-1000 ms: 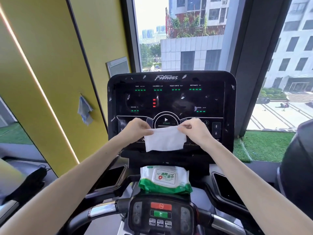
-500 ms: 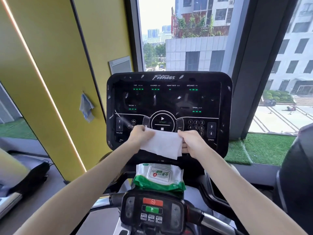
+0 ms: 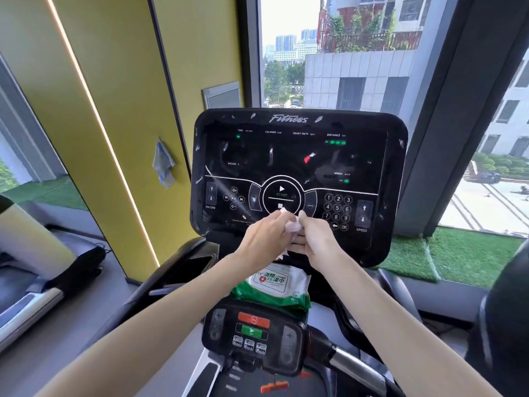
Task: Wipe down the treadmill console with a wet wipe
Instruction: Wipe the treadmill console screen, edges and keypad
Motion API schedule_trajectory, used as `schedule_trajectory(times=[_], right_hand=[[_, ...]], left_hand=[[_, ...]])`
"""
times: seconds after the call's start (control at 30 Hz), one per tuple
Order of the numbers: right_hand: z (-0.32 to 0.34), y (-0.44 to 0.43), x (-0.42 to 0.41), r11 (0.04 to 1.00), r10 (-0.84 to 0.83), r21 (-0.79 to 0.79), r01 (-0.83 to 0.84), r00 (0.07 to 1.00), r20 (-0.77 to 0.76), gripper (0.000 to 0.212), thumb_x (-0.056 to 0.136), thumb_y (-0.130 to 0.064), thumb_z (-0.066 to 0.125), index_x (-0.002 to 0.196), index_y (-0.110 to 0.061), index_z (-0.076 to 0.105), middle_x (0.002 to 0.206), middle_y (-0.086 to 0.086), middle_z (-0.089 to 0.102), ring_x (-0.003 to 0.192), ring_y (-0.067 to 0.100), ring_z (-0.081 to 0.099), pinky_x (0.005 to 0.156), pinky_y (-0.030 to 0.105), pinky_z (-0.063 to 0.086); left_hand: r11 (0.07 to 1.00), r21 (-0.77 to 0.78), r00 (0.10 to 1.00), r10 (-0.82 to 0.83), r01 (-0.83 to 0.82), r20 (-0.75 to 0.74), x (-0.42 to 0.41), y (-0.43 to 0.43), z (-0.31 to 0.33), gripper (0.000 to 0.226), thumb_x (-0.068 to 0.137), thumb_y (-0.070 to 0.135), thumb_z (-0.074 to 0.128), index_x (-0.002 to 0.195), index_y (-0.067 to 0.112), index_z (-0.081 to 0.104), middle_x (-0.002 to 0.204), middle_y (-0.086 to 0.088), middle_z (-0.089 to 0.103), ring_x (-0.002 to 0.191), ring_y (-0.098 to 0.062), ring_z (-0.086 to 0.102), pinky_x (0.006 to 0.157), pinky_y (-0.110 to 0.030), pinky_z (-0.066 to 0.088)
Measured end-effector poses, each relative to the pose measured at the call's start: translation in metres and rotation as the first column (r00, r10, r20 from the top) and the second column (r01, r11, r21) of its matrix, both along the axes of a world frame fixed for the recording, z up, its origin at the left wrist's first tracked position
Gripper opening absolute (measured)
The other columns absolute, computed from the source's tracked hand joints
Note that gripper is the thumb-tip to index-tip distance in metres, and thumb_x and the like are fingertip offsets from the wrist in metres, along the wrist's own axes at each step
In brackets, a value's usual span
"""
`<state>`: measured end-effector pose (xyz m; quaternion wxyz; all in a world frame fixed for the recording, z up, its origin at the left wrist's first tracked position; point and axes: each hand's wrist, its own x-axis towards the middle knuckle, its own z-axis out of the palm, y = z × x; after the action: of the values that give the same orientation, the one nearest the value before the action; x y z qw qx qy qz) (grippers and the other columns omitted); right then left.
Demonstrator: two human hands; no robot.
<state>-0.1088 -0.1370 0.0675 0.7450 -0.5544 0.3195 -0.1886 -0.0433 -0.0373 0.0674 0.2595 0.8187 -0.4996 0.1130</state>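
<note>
Wet wipe: bunched into a small wad, pinched between both hands just in front of the treadmill console, below its START button. Left hand: fingers curled round the wad. Right hand: fingers curled, gripping its other side. Wet-wipe pack lies beneath the hands.
</note>
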Motion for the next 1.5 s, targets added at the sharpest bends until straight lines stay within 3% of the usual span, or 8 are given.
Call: schedule_trajectory(times=[0.2, 0.33, 0.63, 0.8, 0.93, 1.07, 1.33, 1.5], right_hand=[[-0.010, 0.002, 0.001, 0.989, 0.137, -0.058, -0.133, 0.986, 0.090, 0.019, 0.090, -0.012, 0.056, 0.104, -0.001, 0.064, 0.090, 0.013, 0.067, 0.078, 0.023, 0.064, 0.067, 0.036, 0.053], [-0.005, 0.007, 0.017, 0.990, 0.111, -0.092, -0.104, 0.990, 0.083, 0.022, 0.088, 0.002, 0.051, 0.104, -0.005, 0.064, 0.093, 0.014, 0.065, 0.079, 0.022, 0.063, 0.060, 0.032, 0.054], [0.006, 0.036, 0.076, 0.963, 0.154, -0.241, -0.117, 0.978, 0.140, 0.025, 0.076, 0.017, 0.056, 0.085, -0.006, 0.056, 0.083, 0.010, 0.064, 0.079, 0.023, 0.063, 0.064, 0.031, 0.052], [0.016, 0.053, 0.117, 0.991, 0.119, -0.085, -0.103, 0.970, 0.210, 0.028, 0.082, 0.008, 0.035, 0.087, -0.004, 0.059, 0.096, 0.019, 0.066, 0.086, 0.027, 0.064, 0.066, 0.032, 0.052], [0.006, 0.070, 0.147, 0.946, 0.239, -0.240, -0.216, 0.968, 0.071, 0.017, 0.091, -0.018, 0.058, 0.104, -0.010, 0.062, 0.091, 0.007, 0.066, 0.080, 0.018, 0.062, 0.065, 0.029, 0.052], [-0.006, 0.093, 0.175, 0.951, 0.027, -0.310, 0.005, 0.995, 0.100, 0.013, 0.083, -0.002, 0.063, 0.092, -0.010, 0.062, 0.084, 0.007, 0.066, 0.073, 0.015, 0.062, 0.065, 0.029, 0.053], [-0.036, 0.111, 0.200, 0.895, -0.047, -0.443, 0.061, 0.998, 0.042, 0.018, 0.083, 0.002, 0.058, 0.094, -0.012, 0.062, 0.085, 0.008, 0.067, 0.078, 0.019, 0.065, 0.075, 0.033, 0.053], [-0.089, 0.105, 0.190, 0.232, -0.172, -0.969, -0.081, 0.977, -0.123, 0.021, 0.081, 0.002, 0.055, 0.090, -0.014, 0.066, 0.088, -0.004, 0.064, 0.085, 0.015, 0.058, 0.069, 0.030, 0.049]], left_hand=[[0.953, -0.301, 0.638, -0.207, -0.041, -0.742, 0.031, 0.022, 0.007, 0.043, 0.087, 0.015, 0.059, 0.129, 0.021, 0.052, 0.093, -0.001, 0.060, 0.068, -0.007, 0.052, 0.058, -0.019, 0.043], [0.996, -0.081, 0.557, -0.056, -0.020, -0.828, 0.068, 0.036, 0.002, 0.046, 0.079, 0.034, 0.070, 0.122, 0.023, 0.057, 0.111, -0.003, 0.059, 0.099, -0.013, 0.058, 0.087, -0.033, 0.050], [0.964, -0.265, 0.168, -0.262, 0.000, -0.951, 0.130, 0.059, 0.011, 0.020, 0.084, 0.000, 0.056, 0.092, 0.015, 0.067, 0.079, -0.002, 0.066, 0.068, -0.013, 0.060, 0.059, -0.024, 0.044], [0.958, -0.282, 0.281, -0.287, 0.058, -0.916, 0.174, 0.081, 0.022, 0.034, 0.082, -0.009, 0.048, 0.066, 0.012, 0.069, 0.088, -0.009, 0.061, 0.080, -0.021, 0.055, 0.061, -0.025, 0.045], [0.943, -0.290, 0.318, -0.328, 0.162, -0.889, 0.208, 0.096, 0.028, 0.029, 0.087, -0.003, 0.043, 0.084, 0.009, 0.070, 0.089, -0.006, 0.063, 0.084, -0.019, 0.058, 0.070, -0.029, 0.052], [0.907, -0.415, 0.110, -0.406, -0.076, -0.907, 0.236, 0.099, 0.011, 0.029, 0.093, 0.022, 0.050, 0.122, 0.019, 0.055, 0.100, -0.008, 0.063, 0.096, -0.023, 0.060, 0.090, -0.043, 0.049], [0.816, -0.390, 0.221, -0.324, -0.427, -0.920, 0.251, 0.101, -0.038, 0.009, 0.086, 0.004, 0.061, 0.086, 0.009, 0.054, 0.087, -0.006, 0.058, 0.080, -0.022, 0.059, 0.073, -0.032, 0.050], [0.789, -0.442, 0.841, 0.166, -0.426, -0.514, 0.280, 0.109, -0.058, 0.004, 0.089, 0.012, 0.058, 0.091, 0.011, 0.055, 0.089, 0.001, 0.049, 0.074, -0.017, 0.049, 0.063, -0.024, 0.036]])
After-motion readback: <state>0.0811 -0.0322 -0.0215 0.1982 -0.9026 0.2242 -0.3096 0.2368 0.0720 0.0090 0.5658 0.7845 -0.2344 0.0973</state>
